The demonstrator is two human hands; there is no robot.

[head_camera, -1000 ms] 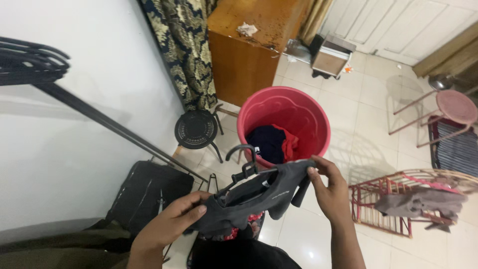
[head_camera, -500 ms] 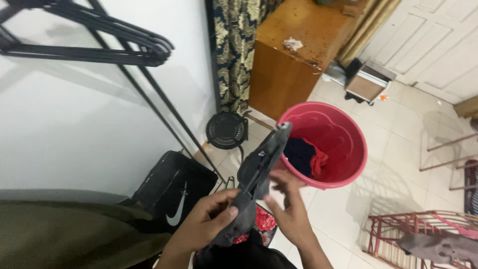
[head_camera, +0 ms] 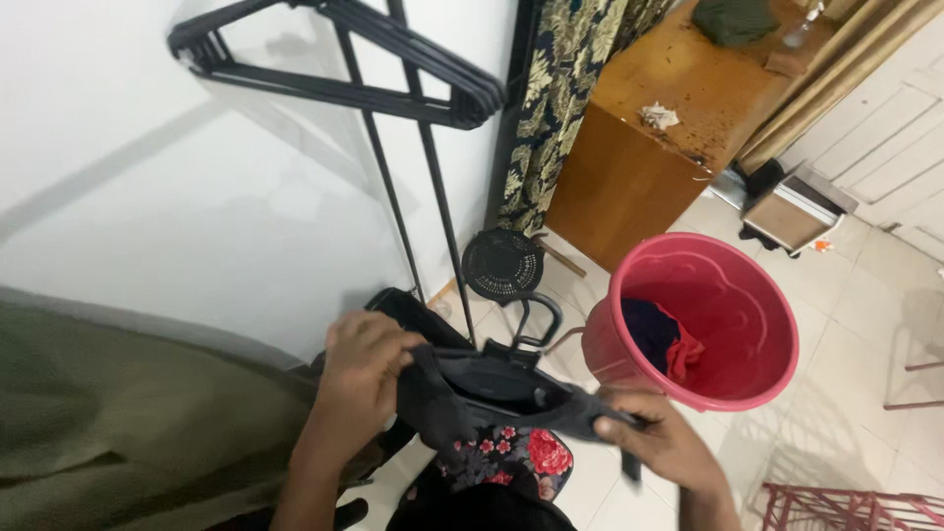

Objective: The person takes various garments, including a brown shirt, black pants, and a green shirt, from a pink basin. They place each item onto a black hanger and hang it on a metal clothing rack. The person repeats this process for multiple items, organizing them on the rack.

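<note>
So I've got a dark grey, soft cloth garment [head_camera: 492,393] stretched between both hands, and it's sitting on a black plastic hanger [head_camera: 526,339] whose hook pokes up just behind the fabric. My left hand [head_camera: 364,364] is clenched on the left end of the cloth, fingers curled over the edge, probably pinning it to the hanger's shoulder so it doesn't slide off. My right hand [head_camera: 664,442] is closed on the other end, pulling it out flat and low, which keeps the whole thing roughly level in front of me.

Right under it there's a floral red-and-white patterned cloth [head_camera: 511,457] on something dark; can't tell what that is.

Just to the right on the tiled floor is the round pink plastic tub [head_camera: 733,393] with a dark blue piece and a red piece of clothing [head_camera: 664,339] inside, close enough to reach. Up the white wall there's a thin black metal rack [head_camera: 433,197] with a bunch of empty black hangers [head_camera: 354,59] hooked on top. Small round black stool [head_camera: 503,265] sits between rack and tub, brown wooden cabinet [head_camera: 629,187] behind it.
</note>
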